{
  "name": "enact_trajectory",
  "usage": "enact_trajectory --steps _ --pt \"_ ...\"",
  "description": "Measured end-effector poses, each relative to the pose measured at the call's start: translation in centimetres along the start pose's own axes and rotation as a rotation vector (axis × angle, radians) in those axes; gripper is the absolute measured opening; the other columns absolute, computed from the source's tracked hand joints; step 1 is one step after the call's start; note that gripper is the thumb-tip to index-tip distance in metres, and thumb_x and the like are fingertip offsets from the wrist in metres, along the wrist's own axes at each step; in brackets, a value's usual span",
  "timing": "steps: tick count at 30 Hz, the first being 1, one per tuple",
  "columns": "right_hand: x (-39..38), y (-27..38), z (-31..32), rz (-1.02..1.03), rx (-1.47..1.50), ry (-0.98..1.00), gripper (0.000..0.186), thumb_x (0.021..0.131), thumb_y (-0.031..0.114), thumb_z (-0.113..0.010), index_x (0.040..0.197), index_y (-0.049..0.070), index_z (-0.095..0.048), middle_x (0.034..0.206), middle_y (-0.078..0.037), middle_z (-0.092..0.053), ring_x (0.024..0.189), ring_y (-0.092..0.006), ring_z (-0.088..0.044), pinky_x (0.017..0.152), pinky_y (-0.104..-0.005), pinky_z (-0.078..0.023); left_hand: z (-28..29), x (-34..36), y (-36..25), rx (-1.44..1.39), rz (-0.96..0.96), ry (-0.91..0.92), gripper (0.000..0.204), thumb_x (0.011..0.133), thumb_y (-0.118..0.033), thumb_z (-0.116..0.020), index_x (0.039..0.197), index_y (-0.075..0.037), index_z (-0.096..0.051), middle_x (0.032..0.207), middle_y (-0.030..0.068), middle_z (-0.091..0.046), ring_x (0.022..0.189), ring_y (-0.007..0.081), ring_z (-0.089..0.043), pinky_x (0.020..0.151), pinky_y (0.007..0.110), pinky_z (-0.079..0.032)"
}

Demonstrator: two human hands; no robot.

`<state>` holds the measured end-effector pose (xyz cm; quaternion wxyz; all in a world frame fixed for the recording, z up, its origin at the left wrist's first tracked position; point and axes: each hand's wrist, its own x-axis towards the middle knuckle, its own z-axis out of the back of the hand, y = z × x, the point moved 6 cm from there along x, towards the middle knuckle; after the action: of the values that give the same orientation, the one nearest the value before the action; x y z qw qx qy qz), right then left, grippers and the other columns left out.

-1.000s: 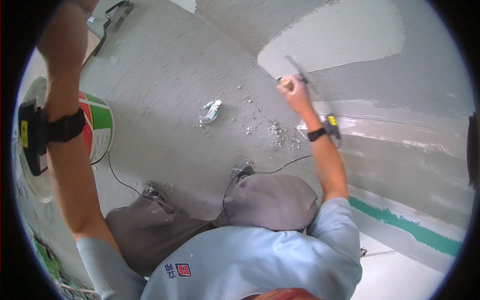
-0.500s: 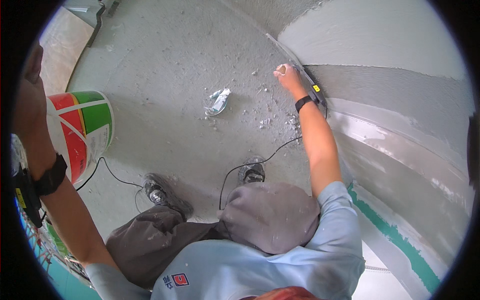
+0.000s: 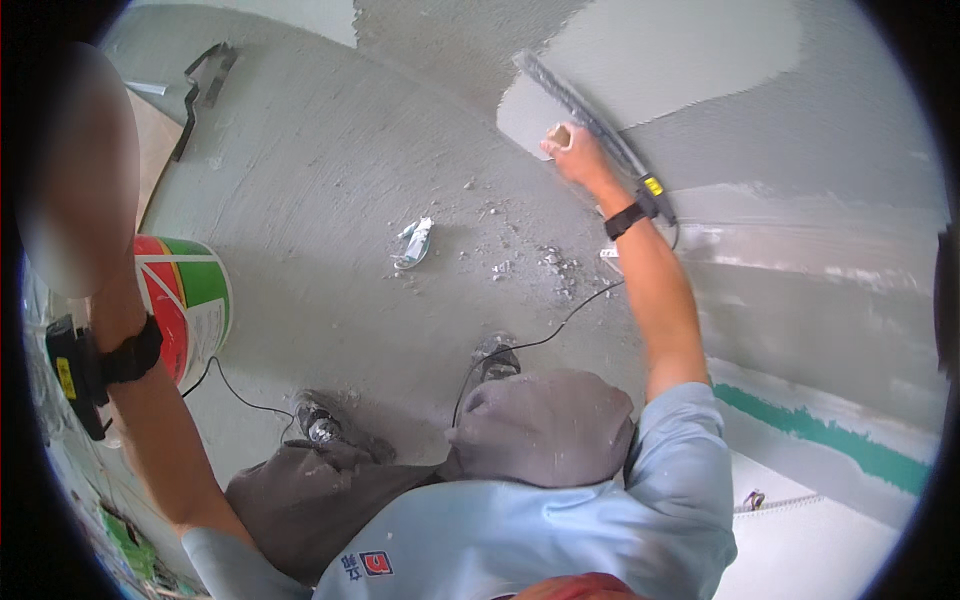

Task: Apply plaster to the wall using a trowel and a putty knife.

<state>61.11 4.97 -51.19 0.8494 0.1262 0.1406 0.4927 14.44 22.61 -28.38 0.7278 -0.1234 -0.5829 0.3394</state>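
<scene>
My right hand [image 3: 580, 160] is closed around the pale wooden handle [image 3: 562, 137] of a plastering trowel. The trowel's long, thin blade [image 3: 585, 112] lies along the wall, at the lower left of a smooth, light wet-looking coat [image 3: 690, 60]. Duller grey wall surface [image 3: 760, 140] borders that coat on the right. My left hand [image 3: 85, 170] is raised close to the camera at the far left, above a bucket. It is a smeared shape there, so its fingers and anything in them cannot be made out.
A red, green and white bucket [image 3: 205, 300] stands on the grey floor at left. Crumbs of debris [image 3: 555, 265] and a crumpled white scrap [image 3: 414, 243] lie ahead of my shoes. A black cable [image 3: 560, 325] crosses near my feet. A green strip [image 3: 820, 430] runs at lower right.
The view has shifted toward the wall, and the trowel in my right hand now lies against the light coat. My left hand has come further into view and is more blurred.
</scene>
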Motion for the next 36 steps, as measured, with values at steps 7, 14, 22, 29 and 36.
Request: enact_trajectory --steps 7,14,22,29,36 --pt "-1.4 8.3 20.5 0.184 0.058 -0.029 0.039 0.074 0.033 -0.063 0.092 -0.001 -0.059 0.077 -0.005 -0.06 0.07 -0.0144 -0.053 0.065 -0.03 -0.043 -2.0 1.9 -4.9 -0.527 0.126 0.102 0.055 0.09 -0.046 -0.031 0.112 0.001 -0.047 0.063 -0.0028 -0.036 0.05 0.0036 -0.031 0.043 0.018 -0.024" --pt "-5.1 15.2 37.5 0.05 0.012 -0.104 0.057 0.075 0.039 -0.061 0.115 0.004 -0.04 0.111 -0.01 -0.042 0.101 -0.0177 -0.037 0.085 -0.033 -0.031 -0.7 2.1 -5.9 -0.613 0.064 0.098 0.055 0.091 -0.044 -0.03 0.112 0.003 -0.047 0.065 -0.0025 -0.04 0.051 0.0032 -0.034 0.044 0.017 -0.026" --pt "-6.9 19.6 40.3 0.417 -0.338 -0.673 0.05 0.074 0.045 -0.061 0.099 0.001 -0.057 0.088 -0.011 -0.059 0.08 -0.0215 -0.056 0.073 -0.0313 -0.044 2.7 3.6 -7.0 -0.699 0.029 0.09 0.047 0.092 -0.041 -0.03 0.109 -0.001 -0.046 0.075 0.0005 -0.046 0.057 0.0059 -0.039 0.048 0.018 -0.032" --pt "-9.3 35.3 21.4 0.799 -0.158 -0.752 0.036 0.076 0.027 -0.064 0.1 0.001 -0.056 0.093 -0.011 -0.059 0.078 -0.0228 -0.059 0.076 -0.0328 -0.045 16.9 6.4 -7.0 -0.443 0.152 -0.126 0.042 0.091 -0.039 -0.036 0.103 -0.001 -0.048 0.059 -0.0033 -0.04 0.042 0.0011 -0.031 0.034 0.014 -0.023" --pt "-10.2 45.8 12.0 1.171 -0.161 -0.728 0.036 0.077 0.024 -0.064 0.103 0.002 -0.053 0.086 -0.01 -0.061 0.073 -0.0175 -0.061 0.067 -0.0259 -0.048 35.8 -1.0 -2.4 0.84 0.355 0.345 0.033 0.09 -0.036 -0.041 0.093 -0.006 -0.053 0.074 0.007 -0.055 0.065 0.017 -0.054 0.055 0.032 -0.041"
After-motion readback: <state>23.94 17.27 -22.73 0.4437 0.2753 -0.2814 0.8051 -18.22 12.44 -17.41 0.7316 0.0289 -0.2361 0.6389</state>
